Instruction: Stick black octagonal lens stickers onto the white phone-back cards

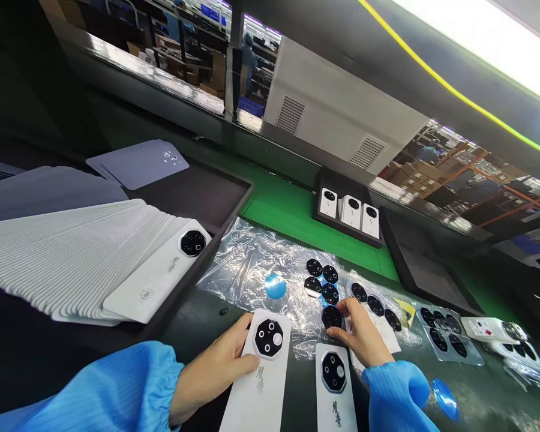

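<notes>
My left hand (213,367) is closed around the edge of a white phone back panel (252,401), thumb on its face. That panel has a black octagonal camera area with rings and dark lettering below. In the fingers of my right hand (363,335) is a black camera lens cover (331,317), pinched at its right edge over a clear plastic sheet (256,252). Just below lies a second white phone panel (335,409) with a similar camera area. Several loose black lens covers (314,267) sit in a cluster above my right hand.
At left, a dark tray (234,207) holds a fanned stack of white panels (157,279) and grey panels (139,165). A smaller tray (373,239) with white panels stands on the green mat (279,210). Blue film discs (275,285) and bagged lens covers (438,339) lie about.
</notes>
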The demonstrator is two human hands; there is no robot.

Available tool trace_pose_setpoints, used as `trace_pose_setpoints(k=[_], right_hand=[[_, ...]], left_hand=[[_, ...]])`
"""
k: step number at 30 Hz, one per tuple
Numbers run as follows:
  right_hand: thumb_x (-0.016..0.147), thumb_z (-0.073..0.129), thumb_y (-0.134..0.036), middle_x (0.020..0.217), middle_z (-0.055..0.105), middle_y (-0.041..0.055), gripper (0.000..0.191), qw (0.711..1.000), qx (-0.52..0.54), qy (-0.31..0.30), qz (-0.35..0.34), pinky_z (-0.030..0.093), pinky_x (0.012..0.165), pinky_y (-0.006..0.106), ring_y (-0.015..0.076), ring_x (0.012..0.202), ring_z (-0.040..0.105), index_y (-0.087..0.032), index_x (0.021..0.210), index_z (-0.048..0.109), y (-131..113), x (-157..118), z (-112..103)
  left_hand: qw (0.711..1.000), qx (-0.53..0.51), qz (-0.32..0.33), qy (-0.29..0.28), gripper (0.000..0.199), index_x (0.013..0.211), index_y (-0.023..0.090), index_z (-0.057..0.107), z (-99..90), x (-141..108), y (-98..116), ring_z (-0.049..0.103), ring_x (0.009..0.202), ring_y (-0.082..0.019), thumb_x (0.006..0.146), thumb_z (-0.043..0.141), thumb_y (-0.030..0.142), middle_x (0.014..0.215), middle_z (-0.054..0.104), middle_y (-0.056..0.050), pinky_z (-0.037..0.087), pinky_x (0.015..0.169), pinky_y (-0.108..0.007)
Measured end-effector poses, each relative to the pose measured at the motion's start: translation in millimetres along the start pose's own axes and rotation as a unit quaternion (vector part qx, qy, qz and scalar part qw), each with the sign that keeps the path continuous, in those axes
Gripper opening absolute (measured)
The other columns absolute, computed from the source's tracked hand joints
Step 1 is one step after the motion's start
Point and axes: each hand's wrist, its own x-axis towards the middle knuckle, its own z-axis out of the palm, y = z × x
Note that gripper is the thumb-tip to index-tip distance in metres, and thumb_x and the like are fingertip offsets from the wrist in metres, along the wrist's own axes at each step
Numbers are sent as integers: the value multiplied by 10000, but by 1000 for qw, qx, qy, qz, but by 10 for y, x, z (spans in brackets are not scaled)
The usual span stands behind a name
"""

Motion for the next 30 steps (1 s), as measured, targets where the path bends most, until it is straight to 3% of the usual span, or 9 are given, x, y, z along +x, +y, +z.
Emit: trace_pose_setpoints(k=[4, 11, 18, 25, 30], right_hand=[[746, 613, -222, 929, 584, 26, 276, 1000, -4, -7, -6, 512, 623, 315, 204, 821, 600, -256, 1015, 564, -22, -20, 16], [785, 590, -250, 927, 552, 34, 281, 999, -18, -5, -34, 540, 746, 374, 212, 860, 598, -246, 1066, 581, -4, -67, 24], [808, 575, -247, 942, 530, 34, 325, 998, -32, 3, -63, 562, 680, 342, 174, 741, 595, -251, 1132, 571, 48, -96, 48], [831, 537, -210, 1068, 518, 74, 368, 995, -53, 8, -90, 572, 672, 336, 194, 845, 610, -251, 1196, 526, 68, -95, 57], [844, 527, -193, 1068, 537, 65, 391, 988, -90, 26, -120, 567, 803, 399, 233, 982, 610, -284, 1222, 490, 45, -98, 53]], left_hand=[[1000, 6, -4, -9, 444, 1138, 194, 432, -30, 2, -30, 565, 819, -159, 719, 580, 198, 903, 616, 13, 419, 707, -247], [1000, -3, 1, 4, 459, 1112, 191, 451, -21, 12, -17, 572, 804, -157, 683, 611, 221, 982, 624, -10, 425, 694, -245], [1000, -12, -11, 17, 514, 1113, 185, 445, -5, 35, -16, 560, 769, -150, 625, 596, 239, 1028, 629, -29, 421, 679, -250], [1000, -18, 7, 24, 505, 1102, 195, 467, -37, 56, -106, 589, 836, -179, 614, 595, 225, 1052, 631, -31, 422, 720, -269], [1000, -20, 9, 14, 517, 1126, 201, 458, -33, 38, -67, 598, 915, -202, 626, 589, 220, 1062, 631, -27, 417, 783, -286]])
